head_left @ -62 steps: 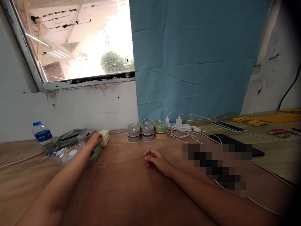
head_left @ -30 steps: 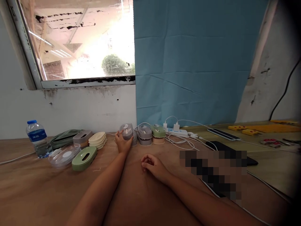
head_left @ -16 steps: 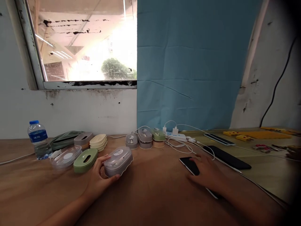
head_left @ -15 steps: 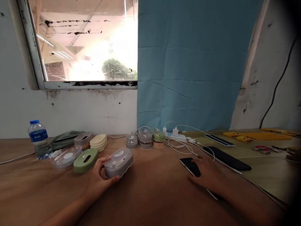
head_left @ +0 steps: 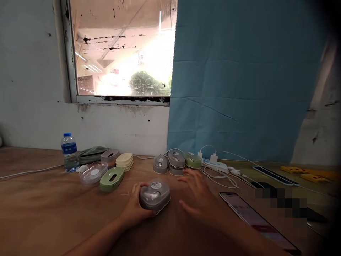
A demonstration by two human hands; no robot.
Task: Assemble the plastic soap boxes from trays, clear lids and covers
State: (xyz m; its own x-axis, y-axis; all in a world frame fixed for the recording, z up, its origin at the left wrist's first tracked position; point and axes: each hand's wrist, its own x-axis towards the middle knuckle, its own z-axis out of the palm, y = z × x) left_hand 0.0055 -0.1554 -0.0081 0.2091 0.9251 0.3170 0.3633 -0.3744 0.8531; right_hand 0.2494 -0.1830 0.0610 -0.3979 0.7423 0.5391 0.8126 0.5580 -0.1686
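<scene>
My left hand (head_left: 135, 207) grips a grey oval box with a clear lid (head_left: 155, 195), thumb at the near side and fingers behind. A round sticker shows on the lid. To the right of this box, my right hand (head_left: 198, 197) is held with fingers spread and nothing in them. Farther right lies a phone (head_left: 253, 217) with its screen lit, partly behind my right forearm. Beyond my hands stand similar lidded boxes, a small grey one (head_left: 160, 164), a grey stack (head_left: 176, 161) and a green-lidded one (head_left: 193, 160).
At the left are a water bottle (head_left: 69, 153), a clear lid (head_left: 93, 173), a green slotted tray (head_left: 112, 179), cream stacked pieces (head_left: 124, 161) and a dark green pouch (head_left: 93, 154). White cables and a power strip (head_left: 214, 165) lie at the back right, near another phone (head_left: 274, 175).
My right hand has left the phone and moved left toward the box. The phone's screen has gone from dark to lit. The view has turned left; my left hand still holds the box.
</scene>
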